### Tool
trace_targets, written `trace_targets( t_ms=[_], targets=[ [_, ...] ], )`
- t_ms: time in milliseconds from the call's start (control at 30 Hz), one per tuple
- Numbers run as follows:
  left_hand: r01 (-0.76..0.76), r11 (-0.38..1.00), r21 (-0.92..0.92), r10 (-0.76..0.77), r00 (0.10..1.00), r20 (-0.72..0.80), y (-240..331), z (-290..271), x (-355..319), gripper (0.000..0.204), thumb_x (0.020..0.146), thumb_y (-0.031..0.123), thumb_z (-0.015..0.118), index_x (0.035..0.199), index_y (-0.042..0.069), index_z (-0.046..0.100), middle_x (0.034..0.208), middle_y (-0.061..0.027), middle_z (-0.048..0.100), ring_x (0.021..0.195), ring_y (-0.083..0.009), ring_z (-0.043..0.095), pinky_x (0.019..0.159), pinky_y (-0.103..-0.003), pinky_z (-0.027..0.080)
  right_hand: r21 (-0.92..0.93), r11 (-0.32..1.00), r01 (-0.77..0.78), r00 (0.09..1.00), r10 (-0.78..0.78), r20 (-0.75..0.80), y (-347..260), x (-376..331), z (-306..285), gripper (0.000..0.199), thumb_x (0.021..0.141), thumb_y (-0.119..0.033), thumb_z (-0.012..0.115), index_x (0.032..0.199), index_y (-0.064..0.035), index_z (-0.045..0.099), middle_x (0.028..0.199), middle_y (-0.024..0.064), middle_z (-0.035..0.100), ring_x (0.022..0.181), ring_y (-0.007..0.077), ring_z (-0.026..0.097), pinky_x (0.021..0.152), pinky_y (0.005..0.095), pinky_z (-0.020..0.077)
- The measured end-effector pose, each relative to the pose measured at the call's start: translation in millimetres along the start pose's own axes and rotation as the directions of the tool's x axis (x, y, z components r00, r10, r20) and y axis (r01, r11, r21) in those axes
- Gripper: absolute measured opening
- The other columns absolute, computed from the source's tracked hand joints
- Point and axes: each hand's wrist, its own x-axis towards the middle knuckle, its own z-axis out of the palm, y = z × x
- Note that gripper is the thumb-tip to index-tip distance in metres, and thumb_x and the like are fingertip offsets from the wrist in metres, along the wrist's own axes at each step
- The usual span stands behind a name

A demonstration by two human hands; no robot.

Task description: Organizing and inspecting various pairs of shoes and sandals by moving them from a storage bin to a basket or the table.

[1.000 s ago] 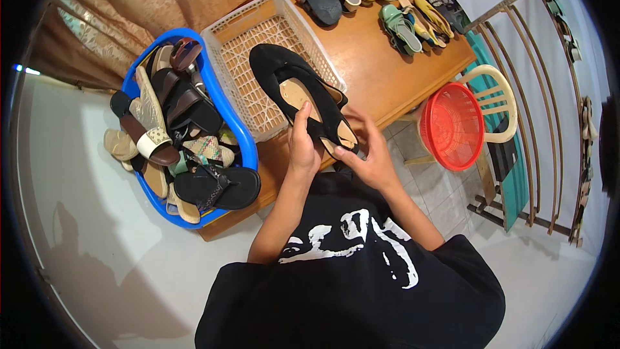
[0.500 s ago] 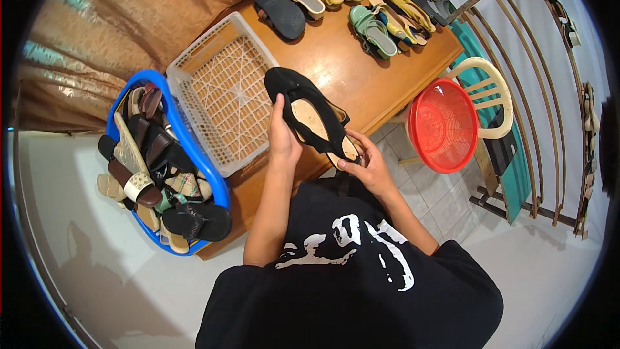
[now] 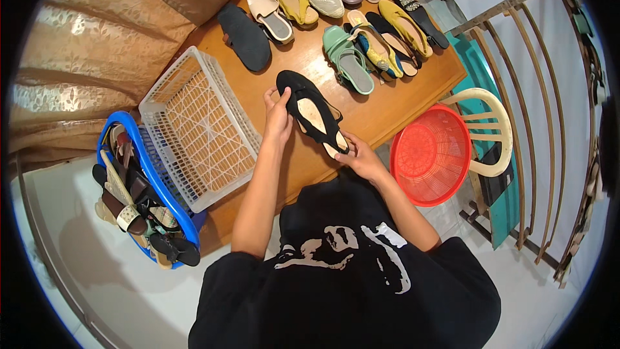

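Note:
Between my two hands I hold a black sandal (image 3: 301, 87) with a pale insole, over the near part of the wooden table (image 3: 294, 178). My left hand (image 3: 278, 115) grips its side close to the toe end, thumb on top. At the heel end my right hand (image 3: 362, 156) pinches the back strap area; some of its fingers are hidden beneath. Farther off on the table stand a dark slipper (image 3: 245, 37), a green sandal (image 3: 349, 61), a yellow flat shoe (image 3: 405, 28) and several other shoes in rows.
A white plastic crate (image 3: 194, 119) sits on the table's left. Beside it, a blue tub (image 3: 123, 119) is heaped with footwear. To the right, a red basket (image 3: 431, 155) rests on a cream plastic chair (image 3: 494, 132), near a wooden rack (image 3: 516, 90). Patterned curtains (image 3: 90, 39) hang behind.
My view has shifted, so the tub and the crate sit farther left and the rows of shoes appear nearer. Both hands keep hold of the black sandal, now farther over the table.

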Motion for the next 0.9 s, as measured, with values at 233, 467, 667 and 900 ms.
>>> trace_targets(
  t_ms=[233,467,667,900],
  targets=[
    [0.044,0.944,0.328,-0.027,0.998,-0.056,-22.8,25.3,82.9,0.049,0.099,0.018,0.067,0.136,0.012,0.036,0.111,-0.0117,0.065,0.097,-0.0197,0.065,0.077,-0.034,0.053,-0.051,0.995,-0.090,0.995,0.087,-0.055,0.3,79.0,-29.5,0.070,0.092,0.012,0.058,0.155,0.0056,0.028,0.144,0.0126,0.055,0.131,0.0183,0.053,0.111,0.0291,0.0382],
    [0.000,0.929,0.370,0.041,0.994,-0.101,-42.2,15.0,139.4,0.047,0.098,0.015,0.067,0.135,0.006,0.039,0.115,-0.0117,0.067,0.095,-0.0191,0.065,0.077,-0.032,0.053,0.125,0.992,-0.004,0.995,0.017,-0.099,29.7,122.2,-45.0,0.061,0.094,0.010,0.058,0.152,0.0035,0.038,0.128,0.0075,0.062,0.106,0.0116,0.062,0.093,0.0239,0.0490],
    [0.010,0.892,0.452,0.065,0.986,-0.151,-36.3,39.3,147.1,0.043,0.097,0.009,0.066,0.133,-0.001,0.044,0.112,-0.0145,0.069,0.098,-0.0180,0.065,0.088,-0.029,0.051,-0.067,0.997,-0.035,0.986,0.023,-0.165,16.8,135.6,-60.3,0.064,0.090,0.012,0.058,0.151,0.0024,0.040,0.135,0.0095,0.058,0.102,0.0138,0.063,0.086,0.0219,0.0472],
    [-0.041,0.812,0.583,0.160,0.975,-0.154,-40.6,53.2,157.4,0.038,0.096,0.009,0.069,0.129,-0.003,0.056,0.107,-0.0086,0.068,0.096,-0.0150,0.063,0.086,-0.027,0.051,-0.108,0.980,0.166,0.950,-0.188,-0.248,21.1,143.6,-57.0,0.067,0.089,0.015,0.060,0.151,0.0048,0.038,0.146,0.0148,0.051,0.132,0.0199,0.052,0.108,0.0293,0.0429]
  ],
)
